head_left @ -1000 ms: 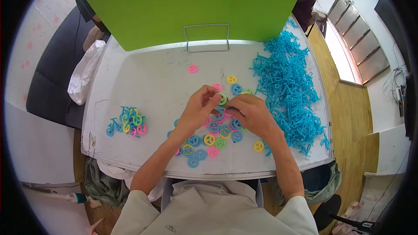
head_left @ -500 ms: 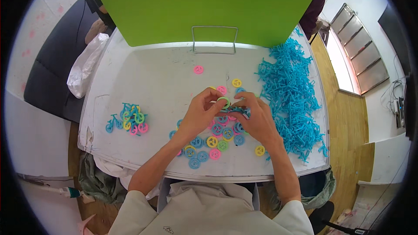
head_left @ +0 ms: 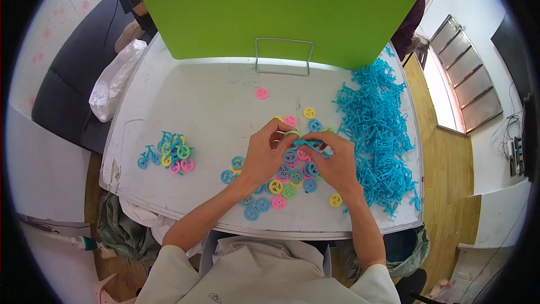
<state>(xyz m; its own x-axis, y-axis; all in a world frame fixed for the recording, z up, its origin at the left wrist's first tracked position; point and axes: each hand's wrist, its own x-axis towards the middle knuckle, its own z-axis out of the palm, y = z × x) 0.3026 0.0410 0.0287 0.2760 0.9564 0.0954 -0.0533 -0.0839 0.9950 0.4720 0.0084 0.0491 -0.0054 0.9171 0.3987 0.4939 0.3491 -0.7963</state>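
Observation:
Between the fingers of my left hand is a green toy wheel, tilted and partly covered by the fingertips. My right hand pinches a blue plastic toy bicycle frame, which meets the wheel between the two hands. Beneath both hands lies a spread of loose spoked wheels in blue, pink, yellow and green. To the left sits a small heap of assembled toy bicycles with wheels of mixed colours. How far the wheel sits on the frame is hidden by my fingers.
A large pile of blue bicycle frames runs along the table's right side. A green panel stands at the back, with a bent wire stand before it. One pink wheel lies apart. A white plastic bag is at the left edge.
The green wheel has turned flatter and come against the blue frame. My hands have drawn slightly closer together, and the whole view has shifted a little.

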